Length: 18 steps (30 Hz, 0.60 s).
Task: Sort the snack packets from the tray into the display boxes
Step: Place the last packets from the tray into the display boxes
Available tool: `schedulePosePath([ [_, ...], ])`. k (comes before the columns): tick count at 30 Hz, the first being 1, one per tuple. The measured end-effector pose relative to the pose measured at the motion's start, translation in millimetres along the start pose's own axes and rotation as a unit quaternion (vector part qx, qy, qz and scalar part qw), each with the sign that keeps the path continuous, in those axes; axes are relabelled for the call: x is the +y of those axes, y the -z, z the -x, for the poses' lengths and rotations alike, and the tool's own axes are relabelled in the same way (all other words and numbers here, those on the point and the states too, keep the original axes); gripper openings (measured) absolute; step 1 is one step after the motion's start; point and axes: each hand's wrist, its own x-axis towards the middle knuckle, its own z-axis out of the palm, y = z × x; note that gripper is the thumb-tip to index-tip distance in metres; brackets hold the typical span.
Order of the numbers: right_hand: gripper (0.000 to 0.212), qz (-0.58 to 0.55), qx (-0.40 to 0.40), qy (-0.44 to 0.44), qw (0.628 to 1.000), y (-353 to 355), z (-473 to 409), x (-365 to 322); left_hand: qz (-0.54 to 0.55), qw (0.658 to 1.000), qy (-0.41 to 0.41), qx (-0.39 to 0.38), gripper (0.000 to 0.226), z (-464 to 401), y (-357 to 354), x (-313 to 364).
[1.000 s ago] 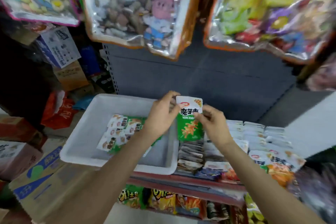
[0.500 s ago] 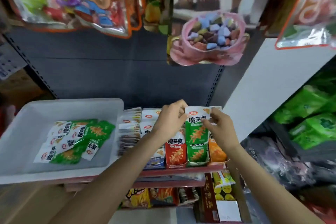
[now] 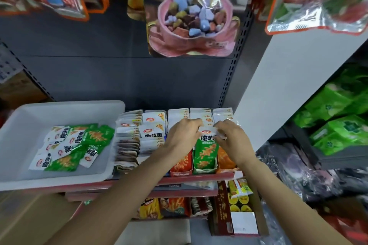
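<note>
A green and white snack packet (image 3: 206,146) stands upright in the green display box (image 3: 204,169) on the shelf. My left hand (image 3: 182,135) pinches its top left corner and my right hand (image 3: 232,137) pinches its top right corner. A red display box (image 3: 180,168) stands to its left and an orange one (image 3: 226,162) to its right. The white tray (image 3: 25,121) at the left holds several green and white packets (image 3: 73,146) lying flat.
More rows of white-topped packets (image 3: 152,131) fill boxes between the tray and my hands. Large candy bags (image 3: 191,20) hang overhead. A white side panel (image 3: 278,93) bounds the shelf at the right. Lower shelves (image 3: 173,207) hold other snacks.
Both hands carried the green packet from above the tray's right edge rightward to the boxes and lowered it into the green box. The view swung right.
</note>
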Motion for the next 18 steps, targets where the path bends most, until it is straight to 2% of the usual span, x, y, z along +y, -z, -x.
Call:
schedulePosePath([
  [3,0.025,0.010,-0.009,0.020,1.000,-8.2,3.7,0.6,-0.076,0.996,-0.002,-0.040,0.013,2.7,-12.4,-4.6],
  [5,0.032,0.007,0.008,0.022,1.000,-11.2,3.0,-1.3,-0.074,0.997,-0.004,-0.033,0.017,2.6,-17.4,-4.9],
  [8,0.017,0.021,-0.002,0.013,1.000,-14.9,-2.3,-4.4,-0.079,0.997,-0.021,0.000,0.017,-1.1,-19.7,-4.8],
  [12,0.010,0.074,-0.040,-0.006,0.996,-15.9,-10.9,-9.9,-0.144,0.989,-0.008,-0.038,0.019,-5.8,-17.4,-4.8],
  [15,0.013,0.092,-0.084,-0.015,0.992,-12.4,-20.3,-19.2,-0.115,0.993,-0.009,-0.025,0.020,-5.2,-5.1,-6.1],
  [18,0.020,0.051,-0.102,-0.005,0.993,-13.3,-29.8,-44.8,-0.031,0.998,-0.003,0.049,0.021,8.3,18.3,-22.4],
])
